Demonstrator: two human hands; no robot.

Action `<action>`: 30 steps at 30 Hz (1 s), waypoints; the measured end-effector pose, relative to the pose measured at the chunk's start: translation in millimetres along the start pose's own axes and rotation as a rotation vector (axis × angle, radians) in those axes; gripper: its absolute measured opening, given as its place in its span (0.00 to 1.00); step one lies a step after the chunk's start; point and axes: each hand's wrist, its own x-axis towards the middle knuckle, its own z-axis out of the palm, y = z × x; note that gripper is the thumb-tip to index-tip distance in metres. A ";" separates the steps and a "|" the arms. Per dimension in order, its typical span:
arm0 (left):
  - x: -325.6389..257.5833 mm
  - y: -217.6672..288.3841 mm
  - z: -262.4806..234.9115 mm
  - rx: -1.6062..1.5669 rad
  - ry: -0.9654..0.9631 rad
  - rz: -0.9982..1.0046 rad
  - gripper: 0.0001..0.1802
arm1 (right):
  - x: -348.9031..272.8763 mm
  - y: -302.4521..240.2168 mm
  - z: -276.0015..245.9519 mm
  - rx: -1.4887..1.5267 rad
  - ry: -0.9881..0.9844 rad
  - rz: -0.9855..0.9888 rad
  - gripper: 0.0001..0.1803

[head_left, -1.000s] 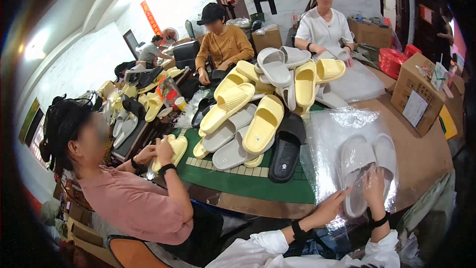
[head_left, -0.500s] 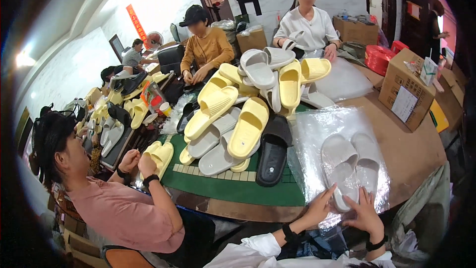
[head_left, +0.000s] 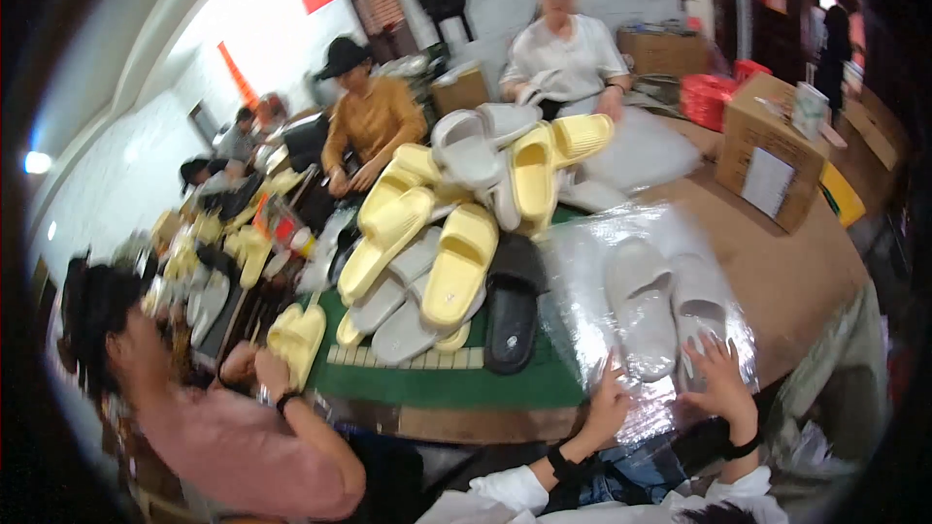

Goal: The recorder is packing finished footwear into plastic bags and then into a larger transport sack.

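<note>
A pair of grey slippers lies side by side on a clear plastic bag (head_left: 573, 277) at the right of the table, toes pointing away from me. My left hand (head_left: 607, 403) is beside the heel of the left grey slipper (head_left: 645, 315), over the bag, its index finger stretched out. My right hand (head_left: 720, 383) has its fingers spread over the heel of the right grey slipper (head_left: 697, 296), partly hiding it. A black slipper (head_left: 513, 315) lies left of the bag, by a heap of yellow slippers (head_left: 456, 262) and grey ones.
A cardboard box (head_left: 772, 155) stands at the table's right side, near a red roll (head_left: 703, 100). More clear bags (head_left: 641, 150) lie at the back. A co-worker in pink (head_left: 243, 437) sits at my left by yellow slippers (head_left: 296, 335); others work across the table.
The view has shifted. My left hand has moved left off the left slipper's heel. My right hand has gone over to the right slipper, and the two slippers now lie more evenly side by side.
</note>
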 end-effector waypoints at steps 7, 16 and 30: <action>0.6 6.7 -16.8 -0.095 0.081 -0.126 0.40 | -13.2 37.8 31.0 0.367 0.038 -0.105 0.56; 1.5 -6.7 -21.2 0.053 0.039 -0.025 0.38 | -18.8 32.5 33.6 0.361 0.080 0.003 0.48; 3.2 -7.4 -22.9 -0.038 -0.035 -0.102 0.36 | 13.4 -3.7 65.8 0.146 0.440 0.131 0.11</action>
